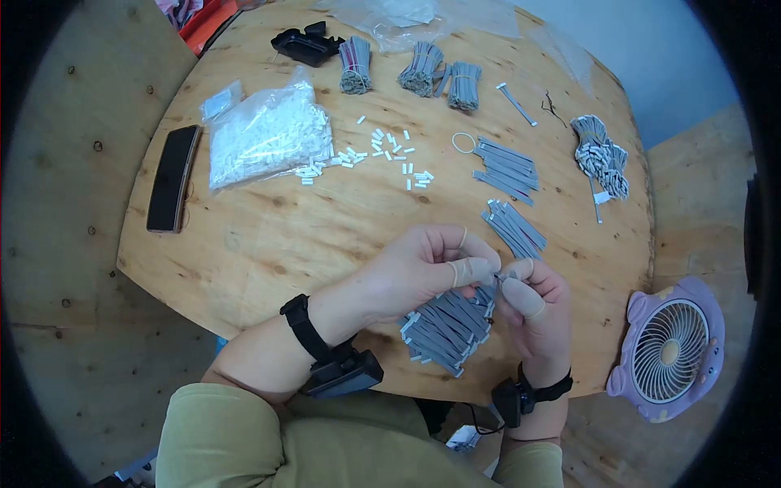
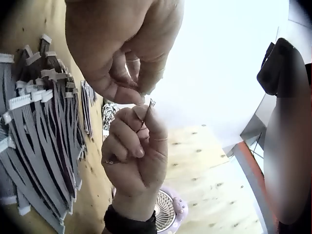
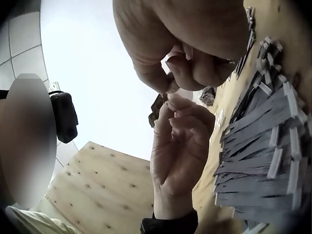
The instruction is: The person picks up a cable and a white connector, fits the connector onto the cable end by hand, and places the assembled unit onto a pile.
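Thumb to fingertip, my left hand [image 1: 431, 260] and right hand [image 1: 535, 305] meet over the table, with pale covers on several fingertips. Between them is a small thin cable end, mostly hidden by the fingers. In the left wrist view my right hand [image 2: 134, 146] pinches the thin cable [image 2: 146, 114], and my left hand [image 2: 124, 48] pinches close above it. The right wrist view shows the left hand [image 3: 180, 141] below the right hand [image 3: 185, 39], fingertips close together. Just below the hands lies a pile of grey ribbon cables [image 1: 447, 327] with white connectors.
Loose grey cables [image 1: 514, 229] lie beyond the hands, with another group [image 1: 506, 169] farther back. White connectors [image 1: 390, 146] are scattered near a full plastic bag [image 1: 268, 134]. A phone [image 1: 173, 179] lies left; cable bundles [image 1: 464, 85] stand at the back; a purple fan [image 1: 669, 351] is right.
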Demonstrator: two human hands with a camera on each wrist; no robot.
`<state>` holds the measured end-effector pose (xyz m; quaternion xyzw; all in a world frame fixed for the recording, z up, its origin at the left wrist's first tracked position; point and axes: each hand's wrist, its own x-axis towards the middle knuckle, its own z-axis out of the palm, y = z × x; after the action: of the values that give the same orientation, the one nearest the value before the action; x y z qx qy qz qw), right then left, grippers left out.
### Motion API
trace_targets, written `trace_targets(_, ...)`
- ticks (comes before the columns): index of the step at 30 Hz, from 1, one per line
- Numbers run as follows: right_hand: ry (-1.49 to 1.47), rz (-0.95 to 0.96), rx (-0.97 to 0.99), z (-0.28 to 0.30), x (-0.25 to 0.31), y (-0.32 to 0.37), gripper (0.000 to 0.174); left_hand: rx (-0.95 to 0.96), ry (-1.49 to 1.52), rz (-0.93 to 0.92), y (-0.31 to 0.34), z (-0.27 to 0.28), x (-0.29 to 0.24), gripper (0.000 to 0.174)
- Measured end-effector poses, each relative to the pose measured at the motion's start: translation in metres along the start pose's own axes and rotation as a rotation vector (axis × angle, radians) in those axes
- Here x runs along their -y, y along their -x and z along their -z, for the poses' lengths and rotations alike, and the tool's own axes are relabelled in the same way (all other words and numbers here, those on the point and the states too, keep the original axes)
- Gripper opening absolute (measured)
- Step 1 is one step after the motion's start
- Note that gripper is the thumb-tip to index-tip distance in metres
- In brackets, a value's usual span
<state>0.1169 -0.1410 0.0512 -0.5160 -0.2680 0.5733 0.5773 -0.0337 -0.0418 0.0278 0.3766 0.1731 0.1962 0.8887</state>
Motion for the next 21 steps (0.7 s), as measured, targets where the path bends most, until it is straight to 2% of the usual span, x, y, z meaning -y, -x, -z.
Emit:
trace_targets(7,-0.012,-0.059,0.021,0.0011,0.0032,0.0025,0.011,0.052,0.105,0.13,0.002,0.0,-0.002,0.015)
trace_targets(13,-0.01,-0.04,0.093,0.0023,0.0012,0.0019,0.01,0.081,0.143,0.163,0.0013,0.0018,0.0028,0.017)
trace_targets(21,0.021,-0.034,0.09,0.0043,-0.0006,0.0022,0.01,0.077,0.103,0.173,0.0022,0.0005,0.001,0.017)
